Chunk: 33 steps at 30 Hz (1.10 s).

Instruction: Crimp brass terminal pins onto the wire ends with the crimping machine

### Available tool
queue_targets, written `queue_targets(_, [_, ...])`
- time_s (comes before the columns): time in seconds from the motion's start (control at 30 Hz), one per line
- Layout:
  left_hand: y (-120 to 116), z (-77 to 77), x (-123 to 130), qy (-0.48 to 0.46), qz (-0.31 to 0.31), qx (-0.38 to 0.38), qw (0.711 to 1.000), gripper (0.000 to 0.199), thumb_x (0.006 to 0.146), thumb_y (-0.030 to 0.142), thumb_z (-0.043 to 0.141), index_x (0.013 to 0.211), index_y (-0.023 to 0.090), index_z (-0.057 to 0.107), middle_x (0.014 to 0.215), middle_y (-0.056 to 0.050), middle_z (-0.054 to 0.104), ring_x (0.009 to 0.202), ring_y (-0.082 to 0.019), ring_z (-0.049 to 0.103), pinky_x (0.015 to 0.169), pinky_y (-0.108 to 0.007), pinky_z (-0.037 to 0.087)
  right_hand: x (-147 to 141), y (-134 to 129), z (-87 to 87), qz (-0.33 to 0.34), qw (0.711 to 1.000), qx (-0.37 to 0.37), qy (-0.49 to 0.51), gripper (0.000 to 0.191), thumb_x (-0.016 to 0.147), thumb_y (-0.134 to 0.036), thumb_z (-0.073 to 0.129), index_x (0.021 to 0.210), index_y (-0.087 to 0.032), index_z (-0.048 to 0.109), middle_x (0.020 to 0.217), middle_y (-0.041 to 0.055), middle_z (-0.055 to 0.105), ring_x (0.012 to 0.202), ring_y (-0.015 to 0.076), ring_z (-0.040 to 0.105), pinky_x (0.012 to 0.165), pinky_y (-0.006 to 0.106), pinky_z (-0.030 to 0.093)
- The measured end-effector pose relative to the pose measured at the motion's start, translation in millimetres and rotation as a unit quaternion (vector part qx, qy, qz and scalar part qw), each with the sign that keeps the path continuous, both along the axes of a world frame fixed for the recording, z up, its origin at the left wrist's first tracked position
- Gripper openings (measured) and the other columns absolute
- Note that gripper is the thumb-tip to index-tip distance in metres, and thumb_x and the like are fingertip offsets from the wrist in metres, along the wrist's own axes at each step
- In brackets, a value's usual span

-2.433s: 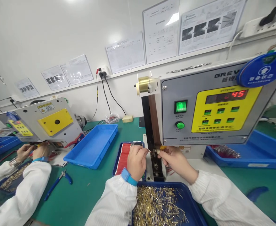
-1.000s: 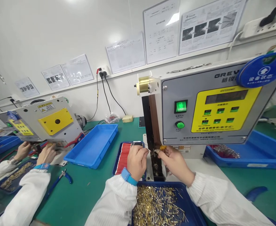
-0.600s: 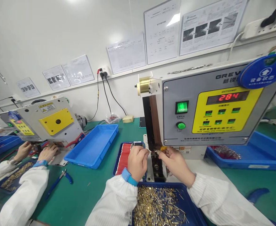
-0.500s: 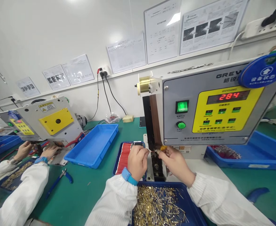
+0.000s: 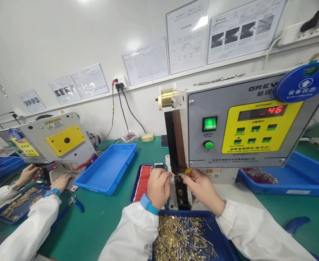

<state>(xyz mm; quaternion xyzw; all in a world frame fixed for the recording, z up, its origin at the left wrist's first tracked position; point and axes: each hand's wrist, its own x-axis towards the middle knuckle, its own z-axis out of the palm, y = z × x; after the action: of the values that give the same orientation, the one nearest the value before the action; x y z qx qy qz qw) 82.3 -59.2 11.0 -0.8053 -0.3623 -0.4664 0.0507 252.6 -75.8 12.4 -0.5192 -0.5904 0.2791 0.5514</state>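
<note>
White wall (image 5: pixel 66 43) is rising behind a green table (image 5: pixel 94 221), and a machine (image 5: pixel 216 156) is standing over the work. Below its black press (image 5: pixel 181 199), a blue tray (image 5: pixel 217 237) is holding metal pins (image 5: pixel 181 235). Both forearms are angling inward from below. The left hand (image 5: pixel 158 186) is curling, thumb and forefinger pinching a thin wire (image 5: pixel 174 175) at the press. Opposite, the right hand (image 5: pixel 203 185) is pointing its thumb leftward; whether its fingers are gripping anything, I cannot tell.

Shiny white wall (image 5: pixel 66 40) with paper sheets (image 5: pixel 188 40) above green tabletop (image 5: pixel 94 217).
</note>
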Motion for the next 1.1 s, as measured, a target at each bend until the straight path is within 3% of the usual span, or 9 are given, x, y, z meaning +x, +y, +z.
queue_targets(0.53, [-1.7, 0.8, 0.9, 0.0, 0.005, -0.006, 1.0, 0.017, 0.093, 0.016, 0.044, 0.091, 0.015, 0.061, 0.09, -0.007, 0.055, 0.089, -0.014, 0.051, 0.078, -0.026, 0.043, 1.3, 2.9, -3.5, 0.006, 1.0, 0.021, -0.017, 0.023, 0.08, -0.044, 0.052, 0.071, -0.023, 0.049, 0.06, 0.0006, 0.057, 0.056, 0.0216, 0.057, 0.049, 0.03, 0.041])
queue_targets(0.77, [-1.7, 0.6, 0.7, -0.002, 0.001, -0.007, 1.0, 0.016, 0.093, 0.016, 0.044, 0.091, 0.015, 0.06, 0.09, -0.006, 0.055, 0.089, -0.014, 0.05, 0.077, -0.026, 0.043, 0.9, 2.2, -2.7, 0.011, 1.0, 0.01, -0.018, 0.023, 0.08, -0.044, 0.051, 0.069, -0.024, 0.047, 0.05, -0.0035, 0.05, 0.044, 0.0184, 0.049, 0.044, 0.028, 0.036])
queue_targets(1.1, [-1.0, 0.4, 0.8, 0.001, 0.003, -0.006, 1.0, 0.018, 0.093, 0.017, 0.043, 0.091, 0.015, 0.061, 0.09, -0.007, 0.056, 0.088, -0.014, 0.051, 0.077, -0.027, 0.044, 1.0, 1.1, -0.1, 0.013, 1.0, 0.007, -0.006, 0.022, 0.082, -0.042, 0.052, 0.069, -0.024, 0.048, 0.047, -0.0048, 0.047, 0.041, 0.0181, 0.048, 0.04, 0.028, 0.034])
